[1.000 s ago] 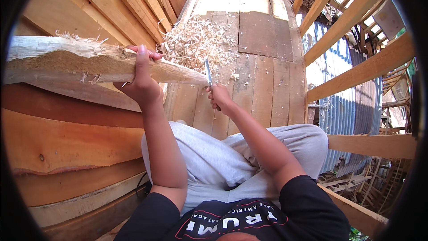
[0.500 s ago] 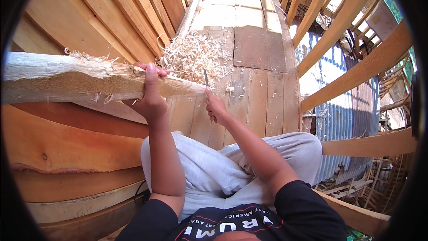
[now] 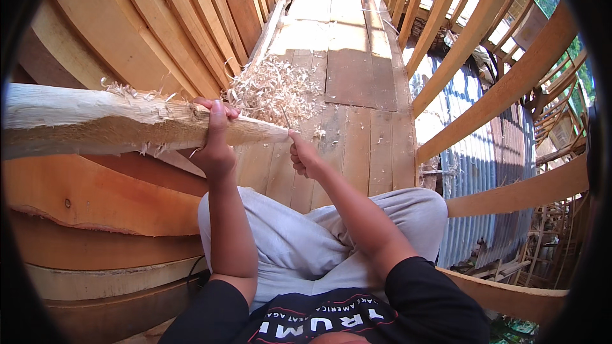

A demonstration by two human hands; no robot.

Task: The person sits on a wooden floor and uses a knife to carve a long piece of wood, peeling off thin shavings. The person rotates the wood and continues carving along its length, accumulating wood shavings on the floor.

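Observation:
A long pale wooden pole (image 3: 108, 118) comes in from the left and tapers to a narrow end in front of me. Its upper side is rough, with curled slivers still hanging on. My left hand (image 3: 218, 137) is closed around the pole near the tapered end, thumb on top. Just right of that end, my right hand (image 3: 303, 156) is closed in a fist on a knife (image 3: 285, 116). Its thin blade points away from me by the pole's tip, blurred against the shavings. The knife's handle is hidden in my fingers.
A heap of curly wood shavings (image 3: 274, 89) lies on the plank floor (image 3: 370, 146) beyond the pole. Upright boards (image 3: 172, 25) line the left. At the right runs a slatted railing (image 3: 497, 92), with corrugated metal sheets (image 3: 472, 216) below it. My legs (image 3: 287, 223) are crossed.
My right hand and the knife have shifted slightly left relative to the floor, and the blade now shows thinner and fainter. My left hand keeps its grip on the pole. The whole view has shifted slightly.

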